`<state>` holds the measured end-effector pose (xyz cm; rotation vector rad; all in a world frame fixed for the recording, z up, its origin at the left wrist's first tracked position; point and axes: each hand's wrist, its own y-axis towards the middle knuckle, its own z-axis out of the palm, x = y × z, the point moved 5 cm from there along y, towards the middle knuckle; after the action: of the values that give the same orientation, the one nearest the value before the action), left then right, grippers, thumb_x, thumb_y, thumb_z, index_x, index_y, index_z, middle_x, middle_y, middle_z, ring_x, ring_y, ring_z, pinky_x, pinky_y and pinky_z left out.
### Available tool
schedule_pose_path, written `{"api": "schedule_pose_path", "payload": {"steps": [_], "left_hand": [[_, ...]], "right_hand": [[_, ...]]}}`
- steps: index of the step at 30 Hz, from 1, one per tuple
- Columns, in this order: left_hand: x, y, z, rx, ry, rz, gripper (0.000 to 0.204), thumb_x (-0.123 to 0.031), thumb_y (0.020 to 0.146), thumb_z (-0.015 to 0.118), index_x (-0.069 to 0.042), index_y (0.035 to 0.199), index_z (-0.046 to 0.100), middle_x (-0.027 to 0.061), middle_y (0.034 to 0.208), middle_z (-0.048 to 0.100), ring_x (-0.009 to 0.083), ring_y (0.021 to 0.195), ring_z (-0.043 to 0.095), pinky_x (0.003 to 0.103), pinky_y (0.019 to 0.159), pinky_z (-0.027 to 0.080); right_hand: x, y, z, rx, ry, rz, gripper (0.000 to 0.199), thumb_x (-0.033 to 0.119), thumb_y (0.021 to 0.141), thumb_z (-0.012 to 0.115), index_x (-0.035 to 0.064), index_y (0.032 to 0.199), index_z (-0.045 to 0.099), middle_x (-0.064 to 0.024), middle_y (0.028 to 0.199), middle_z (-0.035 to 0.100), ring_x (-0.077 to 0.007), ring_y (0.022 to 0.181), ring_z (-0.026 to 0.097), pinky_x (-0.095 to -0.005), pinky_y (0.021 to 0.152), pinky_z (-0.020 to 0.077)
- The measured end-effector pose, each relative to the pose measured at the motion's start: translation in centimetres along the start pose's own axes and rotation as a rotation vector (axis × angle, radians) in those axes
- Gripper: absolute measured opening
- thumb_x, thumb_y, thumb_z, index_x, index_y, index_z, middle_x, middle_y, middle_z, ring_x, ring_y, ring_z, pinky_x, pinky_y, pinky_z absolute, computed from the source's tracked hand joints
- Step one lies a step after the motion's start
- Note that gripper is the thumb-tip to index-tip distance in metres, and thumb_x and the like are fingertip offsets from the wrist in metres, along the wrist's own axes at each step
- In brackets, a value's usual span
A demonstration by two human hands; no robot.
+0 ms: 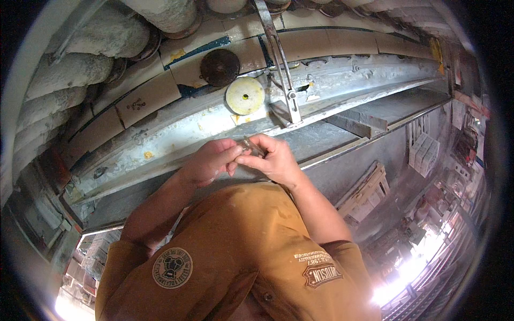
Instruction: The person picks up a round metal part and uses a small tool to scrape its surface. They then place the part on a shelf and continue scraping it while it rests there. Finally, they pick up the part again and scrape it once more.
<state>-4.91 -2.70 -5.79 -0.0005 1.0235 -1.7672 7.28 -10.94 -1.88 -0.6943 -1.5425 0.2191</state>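
Metal ledge (364,101); small piece (250,147), between left fingers (230,154) and right fingers (254,161)

At upper L, thick pale cylinders (69,69) w/ rough surface are in a row. A dark round disc (220,68) is in front of the beige panels (300,44); just below it, to R, is a pale yellow disc (252,102) w/ small centre hole. A slotted metal bar (274,45) stands R of both. Far R: stacked pale blocks (424,154), etc.
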Motion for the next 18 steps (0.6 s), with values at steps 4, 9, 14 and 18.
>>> {"api": "schedule_pose_path", "payload": {"steps": [4, 9, 14, 18], "left_hand": [[-0.5, 0.0, -0.7, -0.153, 0.43, 0.076, 0.022, -0.024, 0.093, 0.05, -0.004, 0.086, 0.054, -0.0009, 0.067, 0.052, 0.0073, 0.057, 0.048, 0.024, 0.053, 0.041], [-1.1, -0.6, -0.2, -0.118, 0.441, 0.096, 0.021, -0.022, 0.092, 0.051, -0.004, 0.082, 0.054, -0.0008, 0.065, 0.052, 0.0067, 0.053, 0.047, 0.023, 0.049, 0.04], [-1.2, -0.8, 0.1, -0.079, 0.357, 0.083, 0.023, -0.023, 0.091, 0.053, -0.003, 0.08, 0.055, -0.0005, 0.065, 0.053, 0.0062, 0.052, 0.047, 0.022, 0.047, 0.039], [-1.6, -1.0, -0.1, -0.035, 0.33, 0.036, 0.024, -0.025, 0.09, 0.055, -0.003, 0.079, 0.055, 0.0, 0.066, 0.055, 0.0058, 0.051, 0.047, 0.022, 0.046, 0.039]], "right_hand": [[-1.0, -0.1, 0.3, 0.008, 0.21, -0.004, 0.022, 0.017, 0.083, 0.07, 0.0017, 0.097, 0.063, 0.0006, 0.082, 0.063, -0.0054, 0.076, 0.053, -0.0232, 0.067, 0.0459], [-1.9, -0.2, 0.1, 0.044, 0.178, 0.011, 0.02, 0.016, 0.081, 0.07, 0.0029, 0.095, 0.063, 0.004, 0.074, 0.057, -0.003, 0.066, 0.047, -0.0199, 0.058, 0.0406], [-0.6, -0.7, -0.1, 0.042, 0.103, 0.089, 0.024, 0.018, 0.077, 0.072, 0.0043, 0.094, 0.062, 0.0068, 0.068, 0.052, -0.0024, 0.058, 0.041, -0.0194, 0.052, 0.0355], [-1.0, -0.6, -0.1, 0.054, 0.083, -0.021, 0.025, 0.019, 0.076, 0.072, 0.0049, 0.094, 0.062, 0.0059, 0.067, 0.052, -0.0023, 0.058, 0.041, -0.0193, 0.052, 0.036]]}}
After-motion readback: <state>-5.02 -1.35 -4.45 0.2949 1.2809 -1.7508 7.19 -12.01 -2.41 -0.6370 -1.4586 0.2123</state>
